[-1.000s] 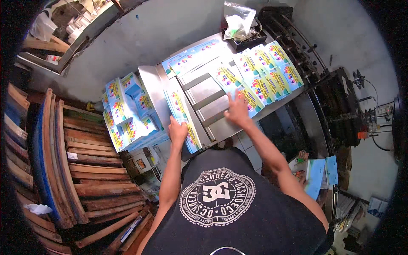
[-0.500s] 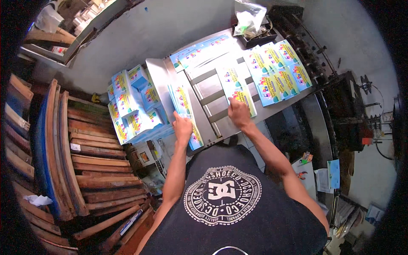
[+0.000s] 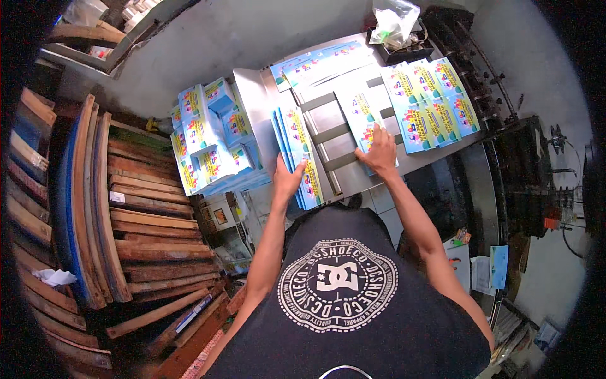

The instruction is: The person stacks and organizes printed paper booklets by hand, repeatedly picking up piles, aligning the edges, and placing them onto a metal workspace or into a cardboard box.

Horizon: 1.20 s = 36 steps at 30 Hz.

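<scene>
A narrow stack of blue-and-yellow printed strips (image 3: pixel 301 142) leans in overlapping layers at the left of the metal table. My left hand (image 3: pixel 289 181) grips its near part, thumb over the top face and fingers along the left side. Right of it, across dark slats, lies another printed strip (image 3: pixel 361 114). My right hand (image 3: pixel 380 153) rests on that strip's near end with fingers stretched out and thumb apart. What lies under the right palm is hidden.
Piled printed stacks (image 3: pixel 201 136) stand at the left beyond an upright metal plate (image 3: pixel 255 101). More printed pieces (image 3: pixel 432 104) lie in rows at the right. A black box with a plastic bag (image 3: pixel 394 28) sits at the back. Wooden boards (image 3: pixel 154 252) fill the lower left.
My right hand has gone from curled fingers to fingers spread over the strip. My left hand has loosened from a tight pinch to a wider grip on the stack. The view has shifted slightly.
</scene>
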### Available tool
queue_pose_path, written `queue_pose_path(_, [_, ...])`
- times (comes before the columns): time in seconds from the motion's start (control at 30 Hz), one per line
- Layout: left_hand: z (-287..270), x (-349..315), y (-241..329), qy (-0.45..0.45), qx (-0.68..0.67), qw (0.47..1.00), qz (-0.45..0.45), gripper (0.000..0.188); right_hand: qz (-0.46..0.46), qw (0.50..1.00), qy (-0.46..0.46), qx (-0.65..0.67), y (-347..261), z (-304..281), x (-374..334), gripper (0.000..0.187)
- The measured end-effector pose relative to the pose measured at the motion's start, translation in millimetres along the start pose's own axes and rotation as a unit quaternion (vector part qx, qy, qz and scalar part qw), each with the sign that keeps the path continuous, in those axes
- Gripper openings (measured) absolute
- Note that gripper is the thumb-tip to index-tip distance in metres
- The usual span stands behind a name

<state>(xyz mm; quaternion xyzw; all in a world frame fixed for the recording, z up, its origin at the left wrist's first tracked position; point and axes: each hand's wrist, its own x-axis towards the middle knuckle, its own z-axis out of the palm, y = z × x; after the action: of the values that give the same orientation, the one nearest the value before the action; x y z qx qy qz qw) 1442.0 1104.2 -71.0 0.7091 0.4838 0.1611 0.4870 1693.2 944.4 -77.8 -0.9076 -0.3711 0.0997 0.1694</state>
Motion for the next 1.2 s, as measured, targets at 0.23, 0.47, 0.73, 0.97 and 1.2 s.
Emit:
queue_pose_path(0.23, [10.7, 2.0, 2.7, -0.009, 0.015, 1.0, -0.014, 0.057, 0.006, 0.989, 0.098, 0.111, 24.9, -17.6, 2.1, 0.031])
queue_pose_path(0.47, [11.3, 11.9, -16.1, -0.002, -0.062, 0.998, -0.016, 0.056, -0.027, 0.973, 0.151, 0.175, 4.5, -37.6, -8.1, 0.032])
queue_pose_path(0.73, [18.0, 13.0, -7.7, -0.007, -0.027, 0.999, -0.016, 0.056, -0.018, 0.985, 0.098, 0.139, 12.3, -18.6, -36.2, 0.039])
queue_pose_path(0.97, [22.3, 21.5, -17.7, 0.007, -0.051, 0.997, -0.054, 0.063, -0.11, 0.97, -0.117, 0.182, -65.3, -6.3, -67.9, 0.044])
queue_pose_path(1.2, [20.0, 14.5, 6.8, 0.024, 0.136, 0.989, -0.059, 0.057, -0.337, 0.813, -0.39, 0.272, -62.7, -4.7, -55.7, 0.076])
